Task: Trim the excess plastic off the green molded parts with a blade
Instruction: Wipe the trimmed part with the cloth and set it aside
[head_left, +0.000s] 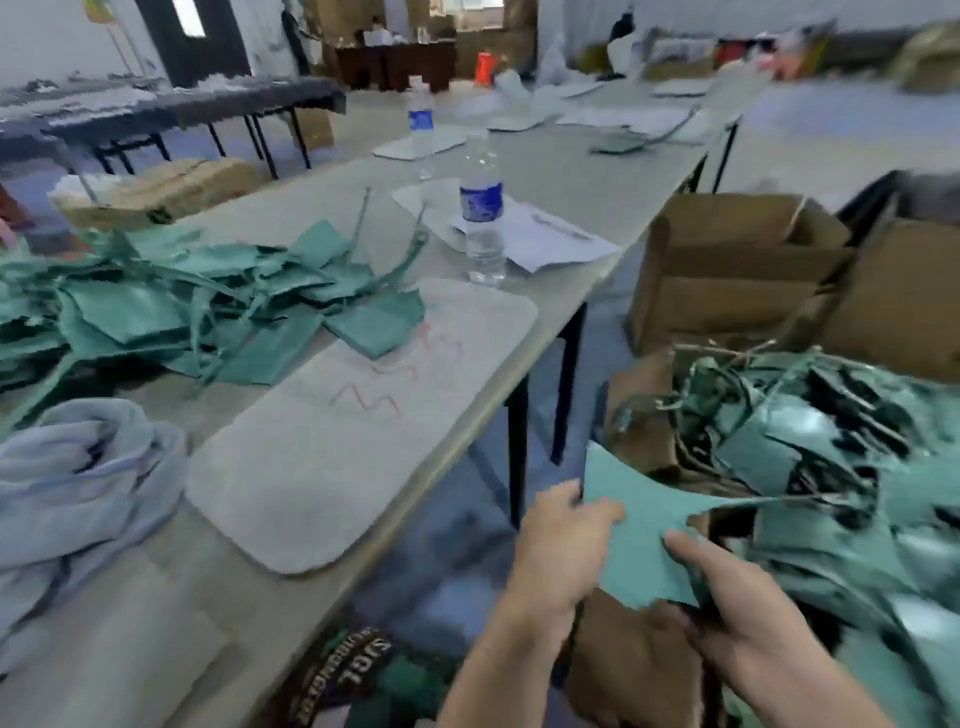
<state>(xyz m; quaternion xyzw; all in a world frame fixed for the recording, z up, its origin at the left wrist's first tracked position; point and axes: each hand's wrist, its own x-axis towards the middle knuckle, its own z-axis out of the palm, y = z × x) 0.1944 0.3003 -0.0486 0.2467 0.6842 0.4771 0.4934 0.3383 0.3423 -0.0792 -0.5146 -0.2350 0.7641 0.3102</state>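
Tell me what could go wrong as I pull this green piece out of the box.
1. The green part, held by the left hand and right hand, seems to trail a thin strand into the tangled box; pulling may drag other pieces out.
2. The pile overlaps the mat, so trimming room may be tight.

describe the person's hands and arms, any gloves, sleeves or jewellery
Both are bare. The left hand and right hand wear no gloves, and no ring, watch or bracelet shows. The left forearm and right forearm are uncovered down to the picture's bottom edge, so no sleeve is in view. Blur hides any finer marks.
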